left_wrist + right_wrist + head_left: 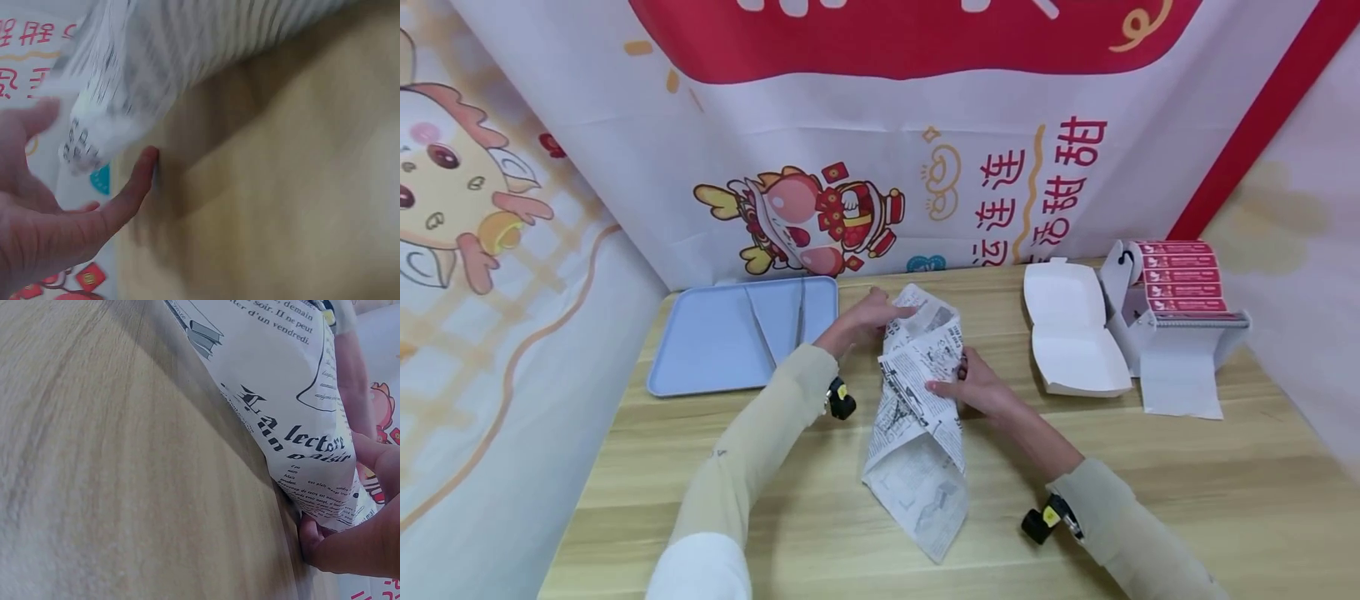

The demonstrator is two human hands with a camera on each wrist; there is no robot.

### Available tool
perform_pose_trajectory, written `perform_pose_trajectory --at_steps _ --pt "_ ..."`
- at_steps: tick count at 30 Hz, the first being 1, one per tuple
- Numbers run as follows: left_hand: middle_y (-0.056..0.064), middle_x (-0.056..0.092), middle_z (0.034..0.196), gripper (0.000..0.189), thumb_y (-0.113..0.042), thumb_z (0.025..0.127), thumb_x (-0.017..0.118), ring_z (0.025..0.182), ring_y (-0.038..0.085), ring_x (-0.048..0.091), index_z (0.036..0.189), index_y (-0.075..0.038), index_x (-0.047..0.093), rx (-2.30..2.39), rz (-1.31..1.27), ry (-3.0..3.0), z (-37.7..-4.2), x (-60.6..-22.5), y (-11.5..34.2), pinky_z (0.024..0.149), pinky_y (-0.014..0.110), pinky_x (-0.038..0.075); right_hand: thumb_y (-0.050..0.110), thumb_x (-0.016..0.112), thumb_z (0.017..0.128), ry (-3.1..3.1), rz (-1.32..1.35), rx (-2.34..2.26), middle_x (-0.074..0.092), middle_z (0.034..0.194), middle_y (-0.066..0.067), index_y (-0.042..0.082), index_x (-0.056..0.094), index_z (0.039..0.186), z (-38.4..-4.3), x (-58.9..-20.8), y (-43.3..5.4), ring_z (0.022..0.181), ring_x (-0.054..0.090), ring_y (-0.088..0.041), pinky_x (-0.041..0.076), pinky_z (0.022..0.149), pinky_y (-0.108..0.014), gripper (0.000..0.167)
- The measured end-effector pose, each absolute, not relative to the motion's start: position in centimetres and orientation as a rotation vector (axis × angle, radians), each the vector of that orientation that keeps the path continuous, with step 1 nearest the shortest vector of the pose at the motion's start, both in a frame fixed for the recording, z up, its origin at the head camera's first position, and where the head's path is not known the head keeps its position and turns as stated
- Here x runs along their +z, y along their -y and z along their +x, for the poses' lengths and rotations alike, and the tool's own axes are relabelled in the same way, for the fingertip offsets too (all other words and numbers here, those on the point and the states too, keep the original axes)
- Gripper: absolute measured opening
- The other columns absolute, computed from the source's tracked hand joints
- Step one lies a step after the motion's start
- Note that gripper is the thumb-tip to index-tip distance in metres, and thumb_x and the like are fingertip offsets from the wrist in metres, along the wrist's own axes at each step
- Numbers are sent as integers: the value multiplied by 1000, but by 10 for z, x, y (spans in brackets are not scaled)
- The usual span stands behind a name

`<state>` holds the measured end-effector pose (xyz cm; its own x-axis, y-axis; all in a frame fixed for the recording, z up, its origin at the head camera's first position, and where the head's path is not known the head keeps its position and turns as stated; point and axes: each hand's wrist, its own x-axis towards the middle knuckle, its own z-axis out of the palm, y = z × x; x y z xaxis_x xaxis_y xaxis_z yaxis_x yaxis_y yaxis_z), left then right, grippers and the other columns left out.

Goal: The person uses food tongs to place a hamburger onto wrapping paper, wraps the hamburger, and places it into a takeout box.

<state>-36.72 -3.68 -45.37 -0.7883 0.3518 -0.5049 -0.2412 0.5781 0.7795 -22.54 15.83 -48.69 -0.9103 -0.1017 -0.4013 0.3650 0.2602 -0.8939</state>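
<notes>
A sheet of newsprint-patterned wrapping paper point(917, 392), folded into a long bundle, lies on the wooden table; whatever is inside it is hidden. At its right side my right hand point(981, 385) grips the paper, thumb on top and fingers curled at the lower edge, as the right wrist view shows near the printed bundle point(294, 437). My left hand point(868, 315) is at the far end of the bundle. In the left wrist view its thumb and fingers point(134, 181) are spread apart beside the paper's narrow end point(94, 137), without gripping it.
A blue tray point(707, 342) with metal tongs point(801, 312) sits at the back left. To the right stand an open white takeaway box point(1078, 358) and a label dispenser point(1183, 312) with a roll of red labels. A printed cloth point(850, 117) hangs behind the wooden table point(1037, 542).
</notes>
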Motion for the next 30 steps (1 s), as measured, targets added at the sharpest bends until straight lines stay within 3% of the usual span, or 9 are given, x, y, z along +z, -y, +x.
perform_pose_trajectory --at_steps 3,5,10,13,17,21,25,30 --pt "17 65 129 46 -31 97 64 104 25 66 130 0 58 1378 18 -2049 -361 -465 38 91 31 54 22 79 84 -2145 233 -1698 41 151 -17 8 21 155 -225 -487 -158 143 37 -35 23 124 -50 93" --pt "14 70 118 33 -25 99 61 92 21 69 124 -4 63 1486 -3 -1980 -358 -473 39 80 26 57 23 79 85 -2142 224 -1699 41 151 -17 9 20 155 -224 -487 -158 143 37 -36 23 124 -51 93" --pt "11 69 124 35 -29 104 52 100 18 70 133 -10 60 1755 -29 -1775 -349 -487 41 85 28 59 23 78 86 -2142 211 -1702 42 149 -18 8 21 155 -222 -488 -156 141 39 -36 23 123 -53 91" --pt "13 66 128 39 -32 103 53 102 20 70 137 -13 56 1800 23 -1664 -343 -489 44 88 32 59 22 79 85 -2148 202 -1710 44 148 -18 6 23 153 -223 -486 -156 140 40 -36 24 123 -52 90" --pt "16 65 130 42 -16 100 59 100 22 72 142 -12 52 1771 100 -1607 -336 -491 47 89 35 60 21 79 85 -2159 188 -1711 43 148 -18 7 23 153 -223 -484 -158 141 39 -36 22 124 -52 90" --pt "17 67 126 38 -4 99 56 94 19 72 137 -6 55 1787 96 -1653 -333 -496 47 85 32 61 22 79 85 -2178 182 -1697 43 148 -18 6 23 153 -223 -484 -160 141 38 -36 21 124 -53 90" --pt "19 67 125 32 -9 103 50 90 17 72 134 -2 58 1818 57 -1699 -331 -497 47 83 28 60 23 79 84 -2178 176 -1690 43 148 -19 6 23 153 -223 -486 -160 140 39 -37 23 123 -53 90" --pt "17 65 129 36 -16 105 47 93 16 71 138 -5 55 1889 72 -1663 -327 -497 49 83 27 59 25 79 85 -2170 165 -1704 43 148 -19 7 23 153 -223 -487 -160 140 40 -37 24 123 -54 90"
